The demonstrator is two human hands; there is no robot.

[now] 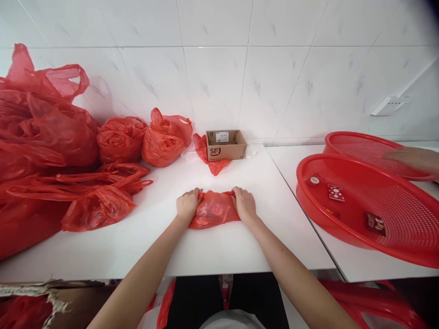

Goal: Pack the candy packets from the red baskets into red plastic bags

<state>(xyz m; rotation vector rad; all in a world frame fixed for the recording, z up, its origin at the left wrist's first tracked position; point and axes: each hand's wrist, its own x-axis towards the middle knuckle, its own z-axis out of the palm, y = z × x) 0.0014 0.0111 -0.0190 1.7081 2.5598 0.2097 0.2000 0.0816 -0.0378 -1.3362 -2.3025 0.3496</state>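
Observation:
A small red plastic bag (216, 211) lies on the white table in front of me, with something bulky inside that I cannot make out. My left hand (188, 204) is closed on the bag's upper left corner. On the opposite side, my right hand (244, 203) grips the upper right corner. The bag's top edge is gathered into a band between both hands. Behind it stands a brown cardboard box (226, 151) with an open top, partly resting on a crumpled red bag (215, 167).
Filled red plastic bags (166, 139) crowd the left side and back. Two red mesh baskets (346, 164) sit at right, the nearer holding a few small packets. Another person's hand (411, 159) reaches over the far basket. A torn carton (75, 304) is below the table's left edge.

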